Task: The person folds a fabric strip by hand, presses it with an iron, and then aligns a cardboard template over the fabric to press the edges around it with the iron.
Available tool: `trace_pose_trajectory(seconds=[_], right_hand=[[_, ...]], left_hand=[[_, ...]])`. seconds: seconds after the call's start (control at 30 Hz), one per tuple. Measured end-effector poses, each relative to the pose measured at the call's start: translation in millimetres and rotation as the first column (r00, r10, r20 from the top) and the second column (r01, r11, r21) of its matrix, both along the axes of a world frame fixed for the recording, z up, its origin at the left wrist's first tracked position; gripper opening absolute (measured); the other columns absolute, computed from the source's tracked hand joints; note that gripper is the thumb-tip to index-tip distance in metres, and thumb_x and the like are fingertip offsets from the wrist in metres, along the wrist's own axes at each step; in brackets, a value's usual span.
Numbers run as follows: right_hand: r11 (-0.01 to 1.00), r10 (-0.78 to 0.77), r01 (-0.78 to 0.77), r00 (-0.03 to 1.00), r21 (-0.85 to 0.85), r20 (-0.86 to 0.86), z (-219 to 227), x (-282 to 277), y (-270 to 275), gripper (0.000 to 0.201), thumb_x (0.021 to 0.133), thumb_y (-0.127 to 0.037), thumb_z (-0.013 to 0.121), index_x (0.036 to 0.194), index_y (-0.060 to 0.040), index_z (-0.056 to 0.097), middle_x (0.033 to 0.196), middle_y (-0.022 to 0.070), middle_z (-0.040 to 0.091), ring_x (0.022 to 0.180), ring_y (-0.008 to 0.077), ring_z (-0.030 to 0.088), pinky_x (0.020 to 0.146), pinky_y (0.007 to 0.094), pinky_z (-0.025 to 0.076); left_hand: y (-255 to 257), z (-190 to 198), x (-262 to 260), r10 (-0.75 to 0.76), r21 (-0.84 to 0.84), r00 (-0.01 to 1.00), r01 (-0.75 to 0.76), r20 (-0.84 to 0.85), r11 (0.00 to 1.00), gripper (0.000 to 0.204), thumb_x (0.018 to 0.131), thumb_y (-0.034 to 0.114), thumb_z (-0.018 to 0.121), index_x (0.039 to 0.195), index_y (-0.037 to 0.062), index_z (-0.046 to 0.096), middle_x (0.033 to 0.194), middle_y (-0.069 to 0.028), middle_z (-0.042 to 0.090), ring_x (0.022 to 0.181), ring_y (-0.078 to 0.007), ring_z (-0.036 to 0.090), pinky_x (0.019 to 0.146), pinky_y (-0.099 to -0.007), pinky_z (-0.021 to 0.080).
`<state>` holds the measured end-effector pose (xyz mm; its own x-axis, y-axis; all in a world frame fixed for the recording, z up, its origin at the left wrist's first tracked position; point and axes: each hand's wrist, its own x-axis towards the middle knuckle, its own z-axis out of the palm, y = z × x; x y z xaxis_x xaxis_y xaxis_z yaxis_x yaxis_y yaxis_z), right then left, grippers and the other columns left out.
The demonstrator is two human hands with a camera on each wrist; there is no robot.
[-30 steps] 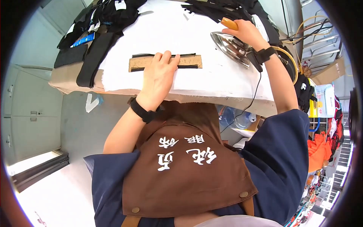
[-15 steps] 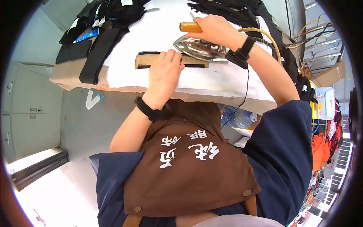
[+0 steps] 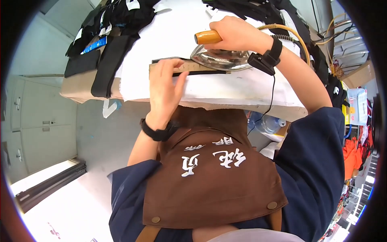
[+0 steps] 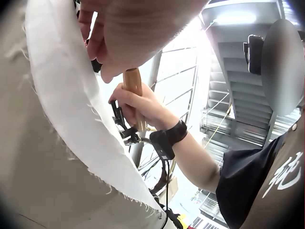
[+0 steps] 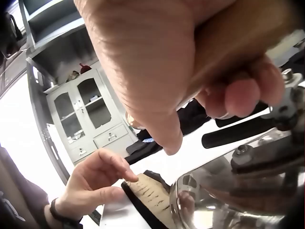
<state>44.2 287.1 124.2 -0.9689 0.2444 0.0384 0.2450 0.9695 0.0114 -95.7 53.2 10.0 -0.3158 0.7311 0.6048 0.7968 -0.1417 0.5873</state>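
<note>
My right hand (image 3: 238, 34) grips the wooden handle (image 3: 208, 37) of a clothes iron (image 3: 219, 61). The iron's shiny metal body lies over the right part of a tan, card-like strip (image 3: 192, 67). That strip, with dark marks on it (image 5: 151, 194), lies on a black fabric band (image 3: 205, 73) whose edges show along both long sides. Over the strip's left end is my left hand (image 3: 164, 86), fingers slightly bent and thumb spread away. In the right wrist view its fingertips (image 5: 131, 177) come right at the fabric's black edge.
A white cloth (image 3: 161, 90) covers the table. Black garments and folded black bands (image 3: 115, 60) lie at the left, more black pieces (image 3: 258, 12) at the back right. The iron's yellowish hose (image 3: 298, 34) runs off right. A black cable (image 3: 273, 94) hangs from the right wrist camera.
The iron has come left from beside the strip onto its right part. My left hand, earlier flat on the strip's middle, has shifted toward its left end, with the thumb now spread.
</note>
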Motion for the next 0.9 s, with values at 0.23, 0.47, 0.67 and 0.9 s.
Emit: trace_pose_trajectory(seconds=[0.23,0.47,0.67,0.9], right_hand=[[0.996,-0.061,0.068,0.991,-0.056,0.121,3,-9,-1,0.047,0.096,-0.047,0.078,0.097,-0.0002,0.073,0.085,0.0224,0.074,0.082,0.0395,0.074,0.076,0.0466,0.057],[0.997,-0.069,0.073,0.987,-0.023,0.148,-3,-9,1,0.041,0.097,-0.04,0.078,0.099,0.0007,0.074,0.085,0.0219,0.074,0.081,0.0387,0.074,0.077,0.0457,0.058],[0.994,-0.093,0.097,0.991,-0.042,0.098,-3,-5,2,0.041,0.091,-0.036,0.082,0.103,0.0031,0.076,0.085,0.0224,0.074,0.08,0.0385,0.074,0.077,0.0439,0.059],[0.992,-0.078,0.084,0.995,-0.091,0.068,-6,-6,6,0.042,0.088,-0.03,0.083,0.105,0.0078,0.076,0.089,0.0249,0.076,0.082,0.0375,0.074,0.08,0.0423,0.059]], left_hand=[[6,7,-10,-0.065,-0.073,0.994,0.059,-0.09,0.996,0.044,0.086,0.012,0.084,0.128,0.0094,0.07,0.118,-0.0107,0.067,0.112,-0.0323,0.063,0.096,-0.0434,0.048],[0,10,-15,-0.043,-0.074,0.999,0.045,0.022,0.996,0.042,0.088,0.009,0.084,0.128,0.0089,0.074,0.12,-0.0104,0.069,0.115,-0.0305,0.063,0.1,-0.0418,0.051],[-59,40,-31,-0.132,0.124,0.909,0.089,0.395,0.988,0.021,0.092,-0.007,0.076,0.111,0.0014,0.079,0.111,-0.0085,0.073,0.104,-0.019,0.067,0.093,-0.0316,0.052],[-118,63,-62,-0.554,0.374,0.572,0.41,0.605,0.832,0.012,0.101,-0.002,0.066,0.109,-0.0025,0.076,0.11,-0.0099,0.071,0.1,-0.0189,0.066,0.091,-0.0314,0.052]])
